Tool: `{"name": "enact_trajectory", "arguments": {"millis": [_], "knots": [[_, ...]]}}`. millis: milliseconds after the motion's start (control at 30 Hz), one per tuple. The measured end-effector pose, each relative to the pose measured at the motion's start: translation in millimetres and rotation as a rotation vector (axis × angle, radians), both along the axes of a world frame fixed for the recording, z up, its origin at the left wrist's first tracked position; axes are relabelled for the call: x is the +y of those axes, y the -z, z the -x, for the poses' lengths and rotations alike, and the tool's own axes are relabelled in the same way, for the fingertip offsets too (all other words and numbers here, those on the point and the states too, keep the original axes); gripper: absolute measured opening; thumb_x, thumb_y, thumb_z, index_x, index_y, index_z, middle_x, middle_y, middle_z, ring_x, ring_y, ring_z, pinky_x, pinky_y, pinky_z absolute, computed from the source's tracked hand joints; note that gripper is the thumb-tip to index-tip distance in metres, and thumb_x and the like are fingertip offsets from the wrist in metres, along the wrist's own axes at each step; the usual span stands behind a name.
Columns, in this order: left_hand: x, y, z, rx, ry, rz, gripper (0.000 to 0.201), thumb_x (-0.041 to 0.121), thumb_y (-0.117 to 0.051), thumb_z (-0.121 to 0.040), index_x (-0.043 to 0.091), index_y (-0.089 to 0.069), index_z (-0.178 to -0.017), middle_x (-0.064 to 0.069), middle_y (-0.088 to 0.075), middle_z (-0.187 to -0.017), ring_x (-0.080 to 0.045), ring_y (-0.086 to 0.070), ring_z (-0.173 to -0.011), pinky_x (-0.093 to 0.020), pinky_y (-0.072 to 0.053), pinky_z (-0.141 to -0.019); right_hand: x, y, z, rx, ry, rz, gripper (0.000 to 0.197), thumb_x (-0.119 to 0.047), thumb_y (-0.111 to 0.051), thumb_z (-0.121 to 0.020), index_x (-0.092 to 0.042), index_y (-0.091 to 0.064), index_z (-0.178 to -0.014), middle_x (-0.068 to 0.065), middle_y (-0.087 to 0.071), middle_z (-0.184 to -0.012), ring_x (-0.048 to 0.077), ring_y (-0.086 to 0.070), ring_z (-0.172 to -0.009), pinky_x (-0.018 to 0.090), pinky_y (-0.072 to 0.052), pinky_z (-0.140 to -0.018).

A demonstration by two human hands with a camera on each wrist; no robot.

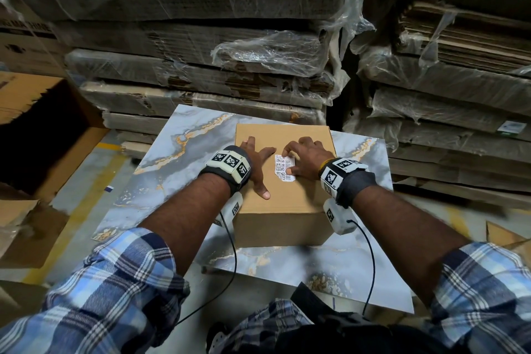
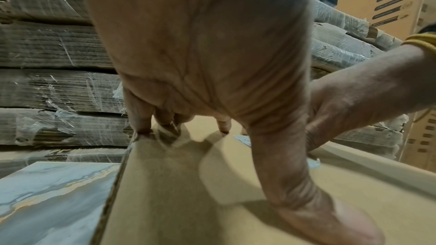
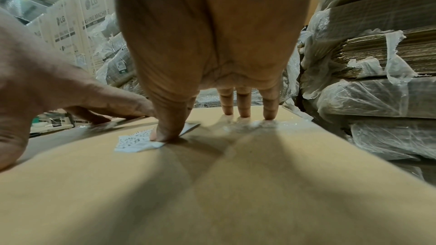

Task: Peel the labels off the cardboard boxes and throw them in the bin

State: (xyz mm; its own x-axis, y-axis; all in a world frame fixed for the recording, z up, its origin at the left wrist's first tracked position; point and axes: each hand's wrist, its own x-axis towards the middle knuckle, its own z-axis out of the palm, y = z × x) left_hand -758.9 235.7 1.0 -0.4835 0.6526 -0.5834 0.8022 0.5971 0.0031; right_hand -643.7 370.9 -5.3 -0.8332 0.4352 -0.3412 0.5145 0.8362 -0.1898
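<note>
Fingertips of the right hand [image 1: 306,159] work at the barcode label [image 1: 284,167] on top of the cardboard box [image 1: 283,201]. The thumb presses down on the near right part of the label, and the index finger bends to its far right corner, so the hand seems to be picking at an edge to lift it. In the right wrist view the label [image 3: 134,142] looks wrinkled and torn at its edges, with one corner a little raised under the thumb. I cannot tell whether the thumb and index already pinch the paper or only scrape it. The other three fingers stand straight on the cardboard farther away, probably to steady the hand.

To the left of the label the left hand [image 1: 255,162] lies open and flat on the box top, fingers spread, thumb pointing to the near side. It holds nothing. I judge that it presses the box down so that it does not slide or lift when the label is pulled.

The box stands on a marble-pattern board [image 1: 178,152], which gives a firm, flat base at working height. Behind it are stacks of flattened cardboard wrapped in plastic film [image 1: 201,52]. At the far left stands a large open carton [image 1: 43,129]; it may be the bin, but this is not sure.
</note>
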Motion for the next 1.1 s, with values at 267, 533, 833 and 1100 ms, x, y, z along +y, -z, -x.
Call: {"name": "enact_trajectory", "arguments": {"millis": [267, 533, 833, 1100], "knots": [[-0.3, -0.9, -0.7, 0.0, -0.003, -0.01, 0.136, 0.059, -0.089, -0.055, 0.046, 0.004, -0.154, -0.013, 0.016, -0.163, -0.038, 0.003, -0.151, -0.061, -0.023, -0.115, 0.3, 0.2, -0.6, 0.002, -0.001, 0.002, 0.047, -0.043, -0.07, -0.088, -0.037, -0.049, -0.129, 0.006, -0.03, -0.151, 0.034, -0.032, -0.137, 0.052, -0.037, -0.105], [-0.4, 0.0, -1.0, 0.006, 0.0, -0.01, 0.137, 0.06, -0.088, -0.054, 0.046, 0.004, -0.154, -0.013, 0.016, -0.163, -0.039, 0.002, -0.151, -0.062, -0.023, -0.115, 0.2, 0.9, -0.6, 0.011, 0.011, 0.014, 0.042, -0.041, -0.071, -0.087, -0.035, -0.052, -0.125, 0.005, -0.03, -0.152, 0.032, -0.032, -0.138, 0.051, -0.037, -0.107], [-0.4, -1.8, -1.3, 0.011, 0.01, -0.015, 0.136, 0.06, -0.088, -0.055, 0.044, 0.003, -0.155, -0.016, 0.013, -0.163, -0.039, 0.0, -0.151, -0.059, -0.025, -0.114, 2.8, 7.0, -3.9, 0.08, 0.045, 0.073, 0.046, -0.035, -0.074, -0.087, -0.028, -0.052, -0.126, 0.003, -0.037, -0.147, 0.03, -0.038, -0.131, 0.046, -0.039, -0.105], [-0.6, -2.1, -1.6, 0.009, 0.007, -0.017, 0.137, 0.06, -0.089, -0.055, 0.044, 0.003, -0.155, -0.016, 0.016, -0.163, -0.039, 0.002, -0.151, -0.059, -0.022, -0.115, 3.6, 8.1, -3.3, 0.097, 0.042, 0.076, 0.048, -0.035, -0.075, -0.086, -0.026, -0.051, -0.127, 0.003, -0.039, -0.145, 0.028, -0.04, -0.129, 0.043, -0.04, -0.103]]}}
